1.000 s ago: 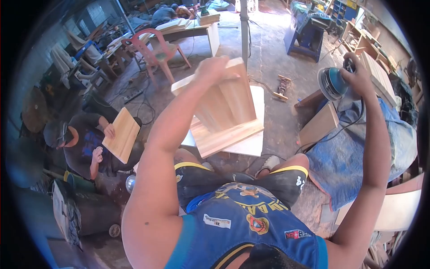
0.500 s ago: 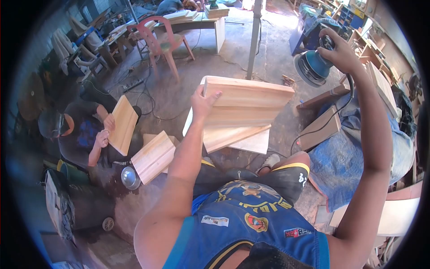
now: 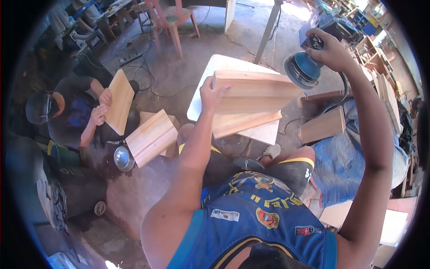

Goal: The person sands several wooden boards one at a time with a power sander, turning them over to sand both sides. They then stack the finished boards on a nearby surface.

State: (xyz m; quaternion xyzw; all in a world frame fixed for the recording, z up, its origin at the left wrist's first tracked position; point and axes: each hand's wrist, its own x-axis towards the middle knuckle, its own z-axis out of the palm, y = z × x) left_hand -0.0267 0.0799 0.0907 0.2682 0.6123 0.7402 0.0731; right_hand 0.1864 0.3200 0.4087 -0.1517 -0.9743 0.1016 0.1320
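My left hand (image 3: pixel 212 95) grips the left end of a pale wooden board (image 3: pixel 255 92), holding it tilted up on edge. Beneath it lies another wooden board (image 3: pixel 244 123) on a white tabletop (image 3: pixel 204 101). In my right hand (image 3: pixel 329 49), raised at the upper right, is a teal electric sander (image 3: pixel 303 69), its round pad facing down and to the left. The pad overlaps the board's right end in this view. From the sander a dark cord hangs down past my forearm.
At left a seated co-worker (image 3: pixel 67 110) holds a wooden board (image 3: pixel 121 102) in both hands. More boards (image 3: pixel 152 138) and a metal bowl (image 3: pixel 123 158) are near them. A red plastic chair (image 3: pixel 168 20) and a post (image 3: pixel 268 31) stand ahead; a blue tarp (image 3: pixel 340 166) lies right.
My view has tipped down and shifted. The sander has come closer to the board's right end, and more of the white tabletop shows. Both hands keep their hold.
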